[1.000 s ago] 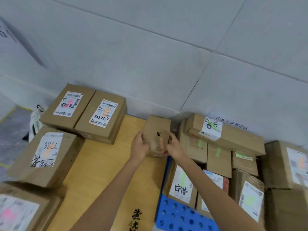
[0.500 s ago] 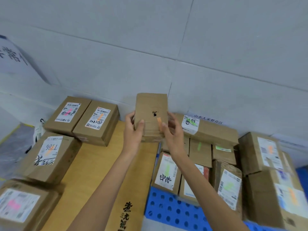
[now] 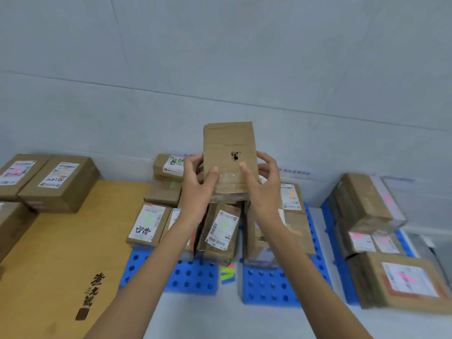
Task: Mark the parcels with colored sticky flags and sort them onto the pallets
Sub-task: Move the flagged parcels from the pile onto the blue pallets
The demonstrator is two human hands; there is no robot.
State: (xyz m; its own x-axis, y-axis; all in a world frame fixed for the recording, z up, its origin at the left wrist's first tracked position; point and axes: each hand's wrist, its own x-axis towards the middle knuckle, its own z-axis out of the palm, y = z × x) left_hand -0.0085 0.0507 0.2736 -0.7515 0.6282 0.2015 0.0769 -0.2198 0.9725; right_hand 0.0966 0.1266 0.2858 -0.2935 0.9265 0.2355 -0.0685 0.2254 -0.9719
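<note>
Your left hand (image 3: 195, 183) and right hand (image 3: 266, 184) grip the small brown cardboard parcel (image 3: 228, 143) between them. You hold it upright in front of the pale grey tiled wall (image 3: 220, 57), above the stacked boxes. Each hand curls round one side edge, with the thumb on the near face and the other fingers wrapped behind, mostly out of sight. Your right thumb tip sits just below the short orange sticky flag (image 3: 242, 164) on that face, beside a black scrawl. The parcel's taped lower end is blurred and partly covered by your hands.

Under your wrists, brown boxes with green-flagged white labels (image 3: 146, 222) stand on a blue perforated plastic pallet (image 3: 190, 280), and your forearms hide several of them. A second blue pallet (image 3: 269, 287) lies just to its right. Between the two is a small green, yellow and pink striped thing (image 3: 228, 274), perhaps a pad of flags, too smeared to tell.

To the left, a yellow wooden board (image 3: 61, 241) with black characters carries labelled boxes (image 3: 58, 178) that the frame edge cuts off. To the right, pink-flagged boxes (image 3: 401, 280) run out of view.
</note>
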